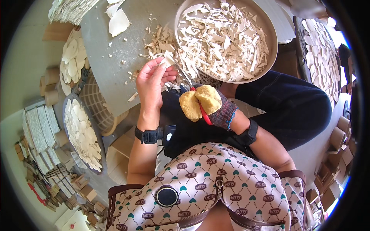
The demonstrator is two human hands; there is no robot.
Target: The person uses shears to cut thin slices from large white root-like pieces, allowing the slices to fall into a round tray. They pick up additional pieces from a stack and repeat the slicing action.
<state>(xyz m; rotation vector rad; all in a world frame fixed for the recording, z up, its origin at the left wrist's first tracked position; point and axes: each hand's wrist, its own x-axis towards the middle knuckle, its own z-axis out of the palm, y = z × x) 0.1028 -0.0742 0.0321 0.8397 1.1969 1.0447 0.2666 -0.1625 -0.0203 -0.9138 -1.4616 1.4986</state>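
My left hand point(151, 81) is bare and pinches a small, thin off-white piece point(168, 60) between thumb and fingertips. My right hand point(226, 111), in a dark knitted glove, grips scissors point(205, 115) with red handles padded in yellow foam point(200, 102). The metal blades point up and left toward the piece; whether they touch it I cannot tell. Just beyond both hands, a round shallow pan point(274, 46) holds a heap of pale cut strips point(223, 42). More scraps point(160, 40) lie on the grey board point(106, 65) beside it.
Larger pale sheets point(118, 23) lie at the board's far left. Trays of flat oval pieces stand at the left point(81, 131) and right point(320, 54), near a woven basket point(95, 102). Stacked bundles point(40, 123) and cardboard pieces point(336, 138) line the sides. My bent knee point(304, 104) is below the pan.
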